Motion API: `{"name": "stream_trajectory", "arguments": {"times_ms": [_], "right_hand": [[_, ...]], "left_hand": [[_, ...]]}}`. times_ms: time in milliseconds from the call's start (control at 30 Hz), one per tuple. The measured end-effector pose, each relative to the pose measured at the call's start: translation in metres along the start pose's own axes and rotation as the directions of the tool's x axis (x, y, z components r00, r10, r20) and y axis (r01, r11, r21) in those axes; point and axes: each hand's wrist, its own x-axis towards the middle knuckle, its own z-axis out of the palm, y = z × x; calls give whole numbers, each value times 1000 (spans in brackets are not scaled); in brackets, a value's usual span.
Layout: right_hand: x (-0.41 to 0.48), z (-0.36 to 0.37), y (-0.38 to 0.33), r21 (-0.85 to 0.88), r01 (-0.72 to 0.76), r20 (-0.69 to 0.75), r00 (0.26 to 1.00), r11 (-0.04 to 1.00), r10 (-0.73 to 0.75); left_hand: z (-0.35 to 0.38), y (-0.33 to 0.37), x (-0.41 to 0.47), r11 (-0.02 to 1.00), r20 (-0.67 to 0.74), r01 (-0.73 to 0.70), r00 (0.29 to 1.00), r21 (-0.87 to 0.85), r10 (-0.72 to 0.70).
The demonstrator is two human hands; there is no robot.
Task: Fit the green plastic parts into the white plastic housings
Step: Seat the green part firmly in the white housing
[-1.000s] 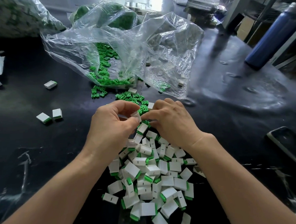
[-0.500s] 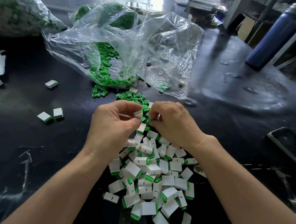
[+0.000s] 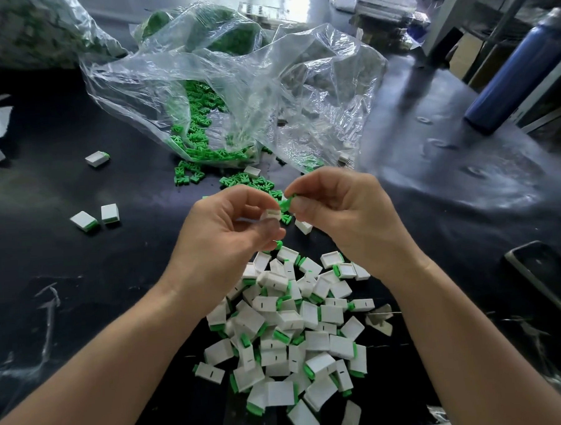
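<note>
Green and small, the clip-shaped plastic part [image 3: 286,204] is pinched between thumb and forefinger of the right hand [image 3: 347,218], above the far edge of the heap of white rectangular housings with green ends [image 3: 298,328]. Over that same edge the left hand [image 3: 225,238] grips a white plastic housing [image 3: 272,214] in curled fingers, close against the part. Beyond the heap, loose green parts [image 3: 200,135] spill from a crumpled clear plastic bag [image 3: 266,83] onto the black table [image 3: 49,289].

Head view: worn on the person's head, facing forward and down.
Nearness: close above the left hand [image 3: 228,237], right hand [image 3: 347,215] and table [image 3: 81,281].
</note>
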Motion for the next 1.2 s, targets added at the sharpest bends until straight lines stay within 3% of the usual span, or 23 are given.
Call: {"name": "stream_trajectory", "arguments": {"times_ms": [400,767,933,1200], "right_hand": [[-1,3,-1,71,10,6,1000,997,-10],[0,2,3,-49,15,34,999,999,-13],[-2,2,5,-185,23,32,999,982,-18],[-2,-1,4,-256,-23,92,995,966,48]], "left_hand": [[-1,5,-2,999,-38,-19,999,30,20],[0,8,-2,1000,-15,-19,1000,-22,19],[1,7,-4,999,-4,-29,1000,37,29],[1,7,-3,998,0,-27,1000,51,27]]}}
